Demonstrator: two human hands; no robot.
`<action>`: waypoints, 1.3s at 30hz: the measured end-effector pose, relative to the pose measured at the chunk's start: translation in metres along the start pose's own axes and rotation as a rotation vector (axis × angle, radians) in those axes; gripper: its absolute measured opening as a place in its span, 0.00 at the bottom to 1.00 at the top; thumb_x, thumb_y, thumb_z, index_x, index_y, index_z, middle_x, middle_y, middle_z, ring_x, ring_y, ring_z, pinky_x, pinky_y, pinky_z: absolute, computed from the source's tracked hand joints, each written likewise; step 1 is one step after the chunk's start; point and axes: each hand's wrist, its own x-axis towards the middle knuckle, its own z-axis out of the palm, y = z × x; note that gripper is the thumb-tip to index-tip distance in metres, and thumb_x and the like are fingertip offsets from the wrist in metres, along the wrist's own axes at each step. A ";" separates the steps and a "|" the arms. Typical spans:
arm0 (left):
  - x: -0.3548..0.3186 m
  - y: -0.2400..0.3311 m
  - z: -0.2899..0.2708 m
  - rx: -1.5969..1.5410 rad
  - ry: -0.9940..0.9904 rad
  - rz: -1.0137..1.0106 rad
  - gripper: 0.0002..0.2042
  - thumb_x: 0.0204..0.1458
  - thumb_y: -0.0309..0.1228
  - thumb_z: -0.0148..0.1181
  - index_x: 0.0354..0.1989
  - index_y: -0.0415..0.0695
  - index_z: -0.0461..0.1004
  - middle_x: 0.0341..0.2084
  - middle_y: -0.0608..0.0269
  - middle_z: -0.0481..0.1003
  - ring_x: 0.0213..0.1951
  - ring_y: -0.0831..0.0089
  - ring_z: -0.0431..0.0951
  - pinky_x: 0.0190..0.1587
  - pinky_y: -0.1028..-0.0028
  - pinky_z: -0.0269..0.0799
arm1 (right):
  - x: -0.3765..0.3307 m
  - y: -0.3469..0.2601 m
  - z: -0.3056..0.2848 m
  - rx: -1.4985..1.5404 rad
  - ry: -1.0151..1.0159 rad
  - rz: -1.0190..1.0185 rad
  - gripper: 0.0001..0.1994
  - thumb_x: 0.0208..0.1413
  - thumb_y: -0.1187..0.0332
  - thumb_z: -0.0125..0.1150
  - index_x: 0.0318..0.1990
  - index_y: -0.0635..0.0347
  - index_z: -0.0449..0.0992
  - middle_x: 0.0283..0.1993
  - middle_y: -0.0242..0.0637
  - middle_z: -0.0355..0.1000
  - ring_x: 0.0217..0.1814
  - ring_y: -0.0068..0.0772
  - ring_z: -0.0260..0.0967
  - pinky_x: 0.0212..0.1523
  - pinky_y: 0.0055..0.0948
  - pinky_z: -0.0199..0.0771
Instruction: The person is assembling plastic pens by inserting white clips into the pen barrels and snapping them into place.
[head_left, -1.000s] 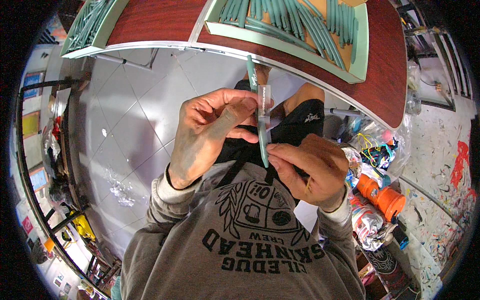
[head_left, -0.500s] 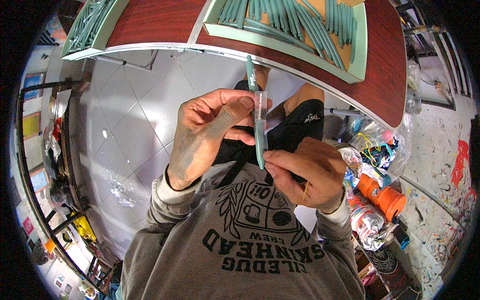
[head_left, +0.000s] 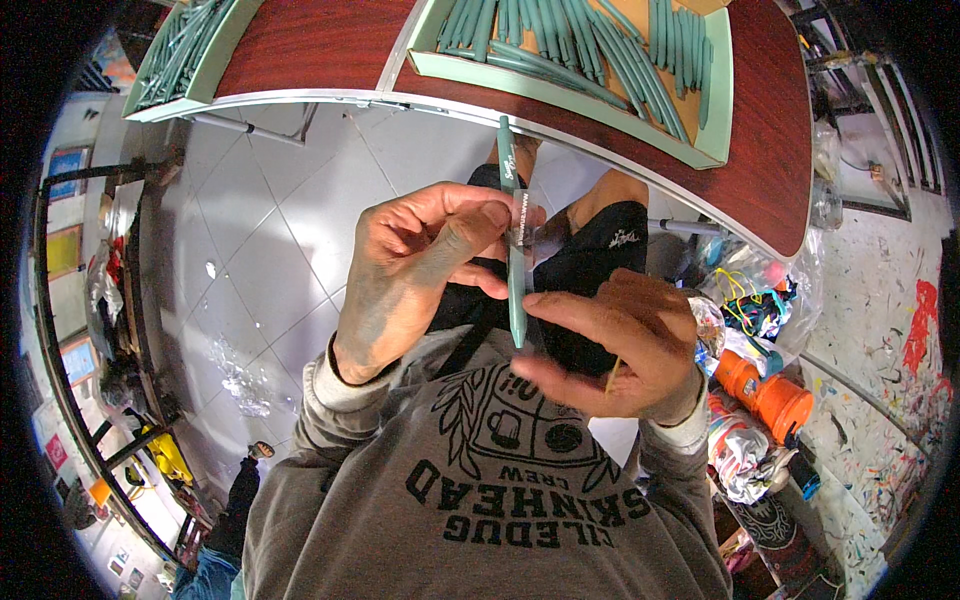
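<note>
Above the person's lap, just below the edge of the red-brown table (head_left: 300, 45), both hands met around a single green pen (head_left: 514, 240). The pen stood nearly upright, its top end pointing toward the table edge and its lower end between the two hands. The left hand (head_left: 420, 265) was curled, thumb and forefinger pinched on a small clear plastic sleeve (head_left: 527, 218) that sat around the upper half of the pen. The right hand (head_left: 610, 345) was also closed, its thumb and forefinger gripping the pen's lower end, the other fingers folded loosely beneath. A thin yellowish sliver showed between its fingers, too small to tell what it was.

On the table lay two pale green trays. The nearer tray (head_left: 715, 110), just above the hands, was filled with many more green pens (head_left: 580, 40) lying side by side at a slant. The other tray (head_left: 180, 70), off to the left and well apart, held the same kind of pens.

The person wore a grey sweatshirt (head_left: 470, 500) and dark trousers (head_left: 590, 260). To the right, near the floor, sat a heap of plastic bags (head_left: 750, 300) and an orange bottle (head_left: 770, 395). White floor tiles (head_left: 260, 260) showed to the left.
</note>
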 end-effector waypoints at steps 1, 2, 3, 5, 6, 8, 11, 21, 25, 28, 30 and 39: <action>0.000 -0.001 -0.001 -0.008 -0.002 0.008 0.14 0.60 0.35 0.54 0.40 0.35 0.75 0.41 0.48 0.79 0.34 0.69 0.82 0.28 0.75 0.79 | -0.002 0.001 0.001 -0.006 0.001 -0.003 0.18 0.37 0.69 0.78 0.39 0.63 0.81 0.18 0.30 0.70 0.13 0.24 0.59 0.17 0.25 0.56; 0.000 -0.001 -0.001 0.004 0.014 -0.004 0.14 0.60 0.35 0.54 0.40 0.35 0.75 0.41 0.48 0.79 0.34 0.69 0.82 0.28 0.75 0.79 | -0.004 0.002 0.001 -0.011 0.003 -0.006 0.18 0.37 0.69 0.78 0.38 0.62 0.81 0.17 0.29 0.69 0.13 0.24 0.59 0.17 0.25 0.56; 0.000 0.000 -0.001 0.016 0.029 -0.015 0.13 0.60 0.35 0.55 0.40 0.35 0.75 0.41 0.48 0.79 0.33 0.69 0.82 0.28 0.75 0.79 | -0.005 0.003 0.003 0.001 -0.005 -0.017 0.17 0.38 0.70 0.77 0.38 0.62 0.82 0.16 0.29 0.68 0.12 0.24 0.58 0.16 0.25 0.56; 0.001 0.001 0.000 0.031 0.043 -0.030 0.13 0.60 0.35 0.55 0.40 0.35 0.75 0.41 0.48 0.79 0.33 0.69 0.83 0.28 0.75 0.79 | -0.007 0.003 0.005 0.021 -0.014 -0.036 0.16 0.38 0.71 0.77 0.38 0.60 0.82 0.15 0.27 0.65 0.12 0.24 0.58 0.16 0.26 0.54; 0.001 0.001 0.000 0.033 0.045 -0.033 0.13 0.60 0.35 0.55 0.41 0.35 0.75 0.41 0.48 0.79 0.33 0.69 0.83 0.28 0.75 0.79 | -0.008 0.002 0.006 0.004 -0.001 -0.033 0.15 0.39 0.71 0.76 0.38 0.60 0.82 0.14 0.27 0.65 0.12 0.23 0.57 0.16 0.26 0.54; 0.001 0.001 0.001 0.032 0.050 -0.031 0.13 0.60 0.35 0.55 0.40 0.35 0.75 0.41 0.48 0.79 0.33 0.68 0.83 0.28 0.75 0.79 | -0.010 -0.001 0.009 -0.028 0.026 -0.029 0.14 0.39 0.72 0.76 0.37 0.59 0.83 0.14 0.27 0.64 0.11 0.23 0.56 0.15 0.25 0.54; 0.001 0.002 0.002 0.024 0.056 -0.023 0.13 0.60 0.35 0.55 0.40 0.35 0.75 0.40 0.47 0.79 0.32 0.68 0.83 0.28 0.76 0.79 | -0.014 -0.003 0.011 -0.115 0.060 -0.079 0.14 0.39 0.71 0.76 0.37 0.57 0.83 0.13 0.25 0.60 0.11 0.22 0.55 0.15 0.25 0.52; 0.000 -0.002 0.001 -0.002 0.017 -0.004 0.13 0.59 0.35 0.55 0.39 0.34 0.75 0.40 0.45 0.79 0.33 0.69 0.82 0.27 0.75 0.79 | -0.009 -0.009 0.004 -0.136 0.064 -0.048 0.13 0.43 0.70 0.72 0.39 0.60 0.81 0.16 0.23 0.57 0.14 0.21 0.53 0.17 0.24 0.51; -0.002 0.005 0.002 0.000 -0.027 -0.044 0.14 0.59 0.35 0.56 0.39 0.33 0.75 0.41 0.45 0.79 0.34 0.70 0.82 0.28 0.75 0.80 | 0.011 -0.014 -0.007 0.213 0.126 0.363 0.12 0.49 0.72 0.69 0.42 0.62 0.77 0.17 0.23 0.61 0.17 0.14 0.54 0.19 0.19 0.50; -0.004 0.005 0.003 0.067 -0.080 -0.032 0.14 0.59 0.35 0.56 0.40 0.33 0.75 0.41 0.48 0.79 0.34 0.71 0.81 0.30 0.75 0.80 | 0.018 -0.013 -0.011 0.345 0.076 0.609 0.12 0.52 0.73 0.68 0.43 0.62 0.74 0.17 0.23 0.60 0.19 0.09 0.52 0.21 0.16 0.47; -0.005 0.001 0.001 -0.057 -0.144 -0.023 0.09 0.61 0.24 0.52 0.44 0.33 0.75 0.36 0.58 0.79 0.35 0.78 0.79 0.33 0.79 0.80 | 0.017 -0.002 -0.009 0.315 0.008 0.580 0.13 0.52 0.72 0.69 0.43 0.62 0.74 0.15 0.20 0.51 0.18 0.09 0.45 0.20 0.18 0.40; -0.004 -0.006 -0.001 -0.098 -0.188 -0.023 0.09 0.60 0.25 0.54 0.44 0.33 0.76 0.35 0.57 0.79 0.34 0.77 0.80 0.33 0.79 0.81 | 0.010 0.012 0.001 0.663 0.034 0.578 0.06 0.58 0.76 0.60 0.41 0.64 0.72 0.28 0.24 0.68 0.28 0.09 0.60 0.28 0.13 0.55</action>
